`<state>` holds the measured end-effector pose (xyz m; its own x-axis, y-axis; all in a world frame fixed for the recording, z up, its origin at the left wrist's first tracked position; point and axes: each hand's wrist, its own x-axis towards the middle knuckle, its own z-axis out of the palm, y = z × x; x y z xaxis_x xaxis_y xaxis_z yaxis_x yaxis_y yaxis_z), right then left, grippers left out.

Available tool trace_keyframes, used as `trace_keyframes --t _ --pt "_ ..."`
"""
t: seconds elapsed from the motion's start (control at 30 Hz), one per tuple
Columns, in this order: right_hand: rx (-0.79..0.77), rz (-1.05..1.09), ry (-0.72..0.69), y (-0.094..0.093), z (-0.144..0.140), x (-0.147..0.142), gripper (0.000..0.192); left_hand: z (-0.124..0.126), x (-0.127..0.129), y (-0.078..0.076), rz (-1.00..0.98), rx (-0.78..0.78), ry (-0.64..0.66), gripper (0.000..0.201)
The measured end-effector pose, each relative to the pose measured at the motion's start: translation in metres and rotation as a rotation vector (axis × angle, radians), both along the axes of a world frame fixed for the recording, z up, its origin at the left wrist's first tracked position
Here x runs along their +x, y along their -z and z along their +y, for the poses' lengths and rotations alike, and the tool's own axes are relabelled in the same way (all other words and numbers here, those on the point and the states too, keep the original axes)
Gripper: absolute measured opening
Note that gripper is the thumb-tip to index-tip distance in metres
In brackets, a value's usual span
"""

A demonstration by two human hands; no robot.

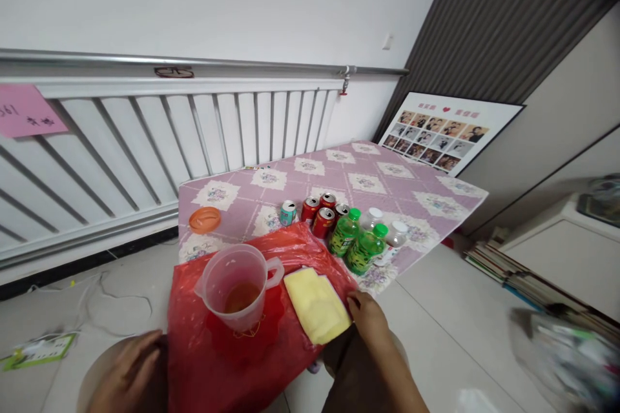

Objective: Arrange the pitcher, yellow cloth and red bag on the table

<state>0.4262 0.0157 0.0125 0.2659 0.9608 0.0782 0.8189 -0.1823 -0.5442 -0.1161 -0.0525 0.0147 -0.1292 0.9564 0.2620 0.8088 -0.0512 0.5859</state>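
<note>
At the near edge of the desk, a red plastic bag lies spread over the flowered cloth and hangs down toward the person's lap, carrying a clear measuring jug with a little amber liquid in its bottom and, just beside it toward the right, a folded yellow cloth. The right hand rests at the bag's right margin, fingertips touching the plastic close to the cloth's near corner, its grip loosely curled and pinching nothing that I can make out. The left hand lies flat and open near the bag's lower left edge, holding nothing. Behind the bag stand several red cans, a teal can, two green bottles and two white-capped ones; an orange lid sits near the left edge. The work looks like settling the bag in place; taking up the cloth would call for the right fingers to close on its near corner
</note>
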Motion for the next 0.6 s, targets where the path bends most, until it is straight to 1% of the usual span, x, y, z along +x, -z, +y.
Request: trace_keyframes --t 0.03,0.1,0.13,0.2,0.27,0.3,0.33,0.4,0.47,0.53,0.6 --pt "-0.001 0.001 0.006 0.002 -0.001 0.001 0.029 0.016 -0.001 -0.015 -0.043 -0.010 -0.055 0.039" --pt "0.004 0.000 0.024 0.004 -0.002 0.002 0.031 0.054 0.007 -0.046 -0.141 -0.035 -0.055 0.044" --pt "0.008 -0.002 0.035 0.004 -0.002 0.002 0.031 0.075 0.016 -0.061 -0.188 -0.055 -0.013 0.045" --pt "0.018 -0.002 0.056 0.003 -0.001 0.001 0.031 0.118 0.042 -0.090 -0.240 -0.095 0.097 0.048" --pt "0.022 0.005 0.081 0.001 -0.001 0.000 0.030 0.161 0.074 -0.111 -0.204 -0.196 0.263 0.046" --pt "0.020 0.011 0.094 -0.001 -0.001 0.000 0.029 0.181 0.090 -0.118 -0.169 -0.265 0.375 0.043" --pt "0.016 0.020 0.108 -0.002 -0.002 0.000 0.028 0.200 0.107 -0.122 -0.138 -0.333 0.490 0.040" --pt "0.000 0.036 0.138 -0.003 -0.004 0.001 0.025 0.236 0.137 -0.122 -0.030 -0.459 0.686 0.033" --pt "-0.016 0.059 0.201 -0.002 -0.009 0.002 0.026 0.268 0.164 -0.112 0.011 -0.490 0.738 0.027" --pt "-0.026 0.110 0.314 0.002 -0.015 0.002 0.031 0.295 0.186 -0.096 0.033 -0.513 0.768 0.025" --pt "-0.032 0.191 0.422 0.006 -0.020 0.001 0.037 0.317 0.205 -0.078 0.044 -0.535 0.798 0.021"
